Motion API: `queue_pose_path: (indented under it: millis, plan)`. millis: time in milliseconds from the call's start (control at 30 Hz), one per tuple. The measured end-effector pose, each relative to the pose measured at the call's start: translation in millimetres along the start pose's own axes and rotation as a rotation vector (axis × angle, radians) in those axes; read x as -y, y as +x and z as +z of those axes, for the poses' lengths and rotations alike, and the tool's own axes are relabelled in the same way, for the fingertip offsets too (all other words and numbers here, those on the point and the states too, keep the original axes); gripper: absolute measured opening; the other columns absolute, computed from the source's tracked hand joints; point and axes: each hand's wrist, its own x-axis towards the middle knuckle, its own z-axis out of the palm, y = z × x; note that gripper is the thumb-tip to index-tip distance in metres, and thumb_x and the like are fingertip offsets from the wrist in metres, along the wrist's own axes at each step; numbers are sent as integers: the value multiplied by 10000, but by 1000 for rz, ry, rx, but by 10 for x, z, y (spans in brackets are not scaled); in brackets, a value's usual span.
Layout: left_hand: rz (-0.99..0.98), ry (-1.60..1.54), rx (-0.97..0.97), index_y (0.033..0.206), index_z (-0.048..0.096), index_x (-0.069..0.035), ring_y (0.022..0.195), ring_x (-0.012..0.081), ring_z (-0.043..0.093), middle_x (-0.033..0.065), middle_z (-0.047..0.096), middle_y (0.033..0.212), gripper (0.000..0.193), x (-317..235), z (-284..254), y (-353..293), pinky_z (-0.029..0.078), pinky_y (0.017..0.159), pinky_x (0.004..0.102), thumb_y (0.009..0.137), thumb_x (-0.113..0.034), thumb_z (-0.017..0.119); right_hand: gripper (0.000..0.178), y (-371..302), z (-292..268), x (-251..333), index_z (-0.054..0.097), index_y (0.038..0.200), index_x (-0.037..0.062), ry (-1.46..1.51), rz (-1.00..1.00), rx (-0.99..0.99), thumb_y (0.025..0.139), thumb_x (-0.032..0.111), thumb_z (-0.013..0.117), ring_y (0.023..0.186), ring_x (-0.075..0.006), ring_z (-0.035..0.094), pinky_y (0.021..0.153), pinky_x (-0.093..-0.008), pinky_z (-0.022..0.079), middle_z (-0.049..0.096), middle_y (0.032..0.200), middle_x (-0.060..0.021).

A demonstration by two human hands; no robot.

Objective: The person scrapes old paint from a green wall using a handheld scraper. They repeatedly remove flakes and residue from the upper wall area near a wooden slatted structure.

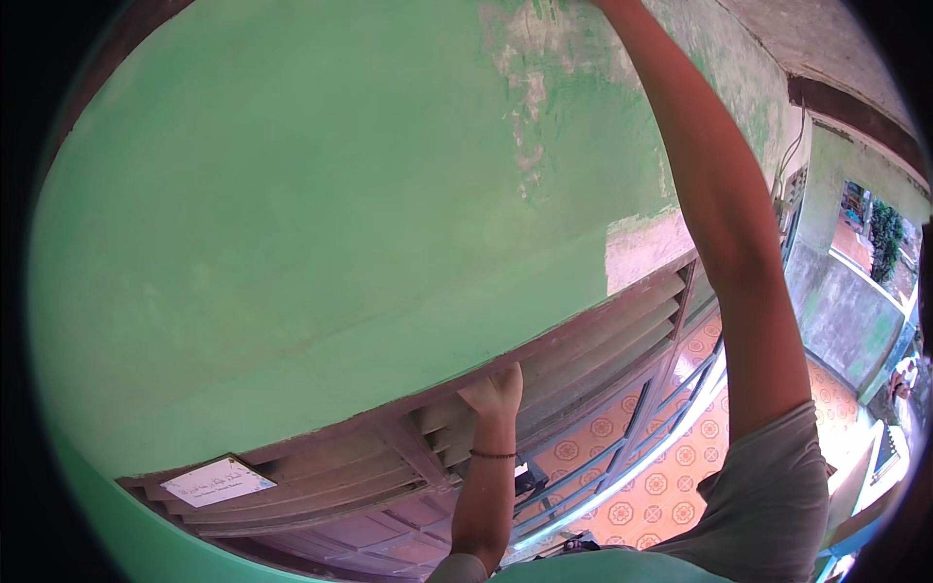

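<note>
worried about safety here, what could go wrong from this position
The left hand is against the brown frame; if that contact steadies the person, it might slip. The right arm stretches up past the picture's top, so balance could suffer. The peeling patch on the green wall might shed flakes.

Looks matt, smooth, painted on green wall point(321, 194) above left-hand fingers point(511, 377). Turns rough, flaky on peeled patch point(533, 58), higher up. Looks like dull brown wood on louvre slats point(575, 348) beside fingers. Seems smooth, paper-like on white sign point(216, 483), left of fingers. Looks hard, ceramic, partly glossy on floor tiles point(656, 484), below right of fingers. Appears as matt, creased cloth on grey sleeve point(768, 496), farther right of fingers.
</note>
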Motion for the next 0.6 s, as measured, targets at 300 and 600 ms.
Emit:
queue_pose_path:
  millis: [300, 600]
  plan:
    - [40, 158, -2, 1383, 595, -118, 1296, 196, 586, 24, 640, 1383, 590, 24, 17, 15, 442, 1135, 409, 974, -542, 608, 293, -1474, -20, -331, 756, 1200, 285, -35, -895, -87, 949, 212, 623, 896, -249, 595, 820, -398, 499, 692, 1244, 0]
    - [-4, -121, -89, 1446, 529, -58, 1348, 244, 521, 104, 557, 1481, 523, -15, -5, 1, 361, 1183, 400, 1036, -379, 477, 413, -937, -5, -95, 640, 1400, 127, -24, -451, -84, 995, 204, 661, 1108, -361, 605, 957, -447, 512, 631, 1379, -141]
